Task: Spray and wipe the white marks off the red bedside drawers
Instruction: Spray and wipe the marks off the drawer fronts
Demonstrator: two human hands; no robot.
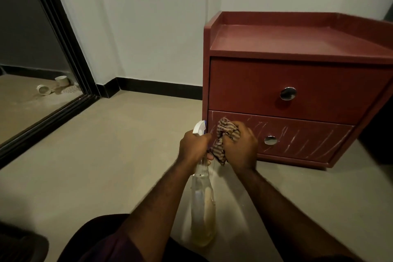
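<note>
The red bedside drawers (297, 83) stand on the floor against the white wall, right of centre. White scratch-like marks (308, 138) cover the lower drawer front; the upper drawer front looks plain red. Each drawer has a round metal knob. My left hand (194, 147) grips the neck of a clear spray bottle (202, 204) with a white nozzle, just left of the lower drawer's left corner. My right hand (239, 147) holds a bunched striped cloth (225, 134) right in front of the lower drawer's left end; whether the cloth touches it, I cannot tell.
Beige floor tiles (106, 166) stretch to the left. A black-framed sliding door (63, 53) stands at far left, with small white pipe pieces (53, 87) beyond it. Black skirting (159, 89) runs along the wall. My knees fill the bottom edge.
</note>
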